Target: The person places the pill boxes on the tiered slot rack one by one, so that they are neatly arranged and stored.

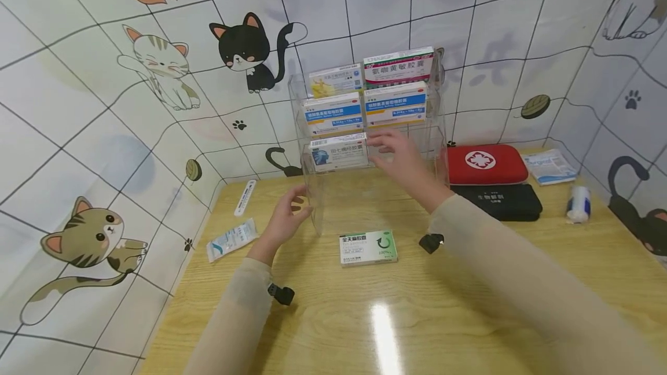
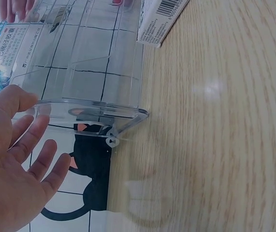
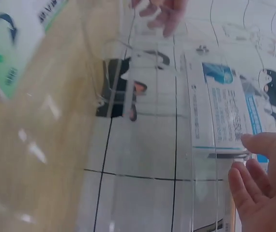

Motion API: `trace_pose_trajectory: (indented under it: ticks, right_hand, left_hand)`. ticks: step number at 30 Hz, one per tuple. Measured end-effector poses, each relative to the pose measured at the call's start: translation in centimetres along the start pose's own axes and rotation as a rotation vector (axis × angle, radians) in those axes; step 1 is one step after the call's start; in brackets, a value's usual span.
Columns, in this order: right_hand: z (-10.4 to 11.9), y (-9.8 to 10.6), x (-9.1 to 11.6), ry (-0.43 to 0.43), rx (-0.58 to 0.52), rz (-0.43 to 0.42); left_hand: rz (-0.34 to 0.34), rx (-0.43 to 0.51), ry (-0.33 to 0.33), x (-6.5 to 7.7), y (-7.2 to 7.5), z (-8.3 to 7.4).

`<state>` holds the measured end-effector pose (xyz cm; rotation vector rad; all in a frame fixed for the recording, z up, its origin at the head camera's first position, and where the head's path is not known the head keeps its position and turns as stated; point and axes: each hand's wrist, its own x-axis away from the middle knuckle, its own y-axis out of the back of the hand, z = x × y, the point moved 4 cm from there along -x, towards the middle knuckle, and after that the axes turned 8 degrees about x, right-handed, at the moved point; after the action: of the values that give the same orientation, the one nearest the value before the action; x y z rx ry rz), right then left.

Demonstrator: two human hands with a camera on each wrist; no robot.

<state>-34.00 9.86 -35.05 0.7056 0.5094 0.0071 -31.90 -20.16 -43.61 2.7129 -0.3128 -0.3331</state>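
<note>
A clear plastic display rack stands against the wall with medicine boxes on its tiers. My left hand is at its left side panel; the left wrist view shows thumb and index finger on either side of the panel's edge. On the lowest filled tier, at the left, sits a white-grey capsule box. My right hand is at that box's right end, thumb tip at its corner, the other fingers loosely extended. A green-and-white capsule box lies flat on the table before the rack.
Two blue-and-white boxes, left and right, fill the middle tier. Above them are a yellow-white box and a red-white box. A red case, black case and bandage roll lie right; a tube-like packet lies left.
</note>
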Motion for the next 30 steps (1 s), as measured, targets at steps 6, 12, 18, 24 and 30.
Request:
trace_pose_trajectory:
  ticks: [6, 12, 18, 24, 30]
  right_hand:
    - [-1.1, -0.4, 5.5, 0.042, 0.064, 0.050]
    - [-3.0, -2.3, 11.0, 0.001, 0.057, 0.235]
    - [-3.8, -3.4, 14.3, -0.039, 0.012, 0.371]
    - [-4.3, -3.9, 15.4, -0.047, 0.025, 0.393]
    - [-4.2, -4.4, 15.2, -0.065, 0.070, 0.383]
  left_hand:
    - [-0.001, 0.003, -0.015, -0.3, -0.1, 0.5]
    - [0.012, -0.014, -0.007, -0.2, -0.2, 0.6]
    - [-0.001, -0.028, 0.005, 0.0, 0.1, 0.7]
    - [-0.004, -0.027, 0.018, -0.2, 0.2, 0.7]
    - [0.007, -0.028, 0.017, -0.1, -0.1, 0.4]
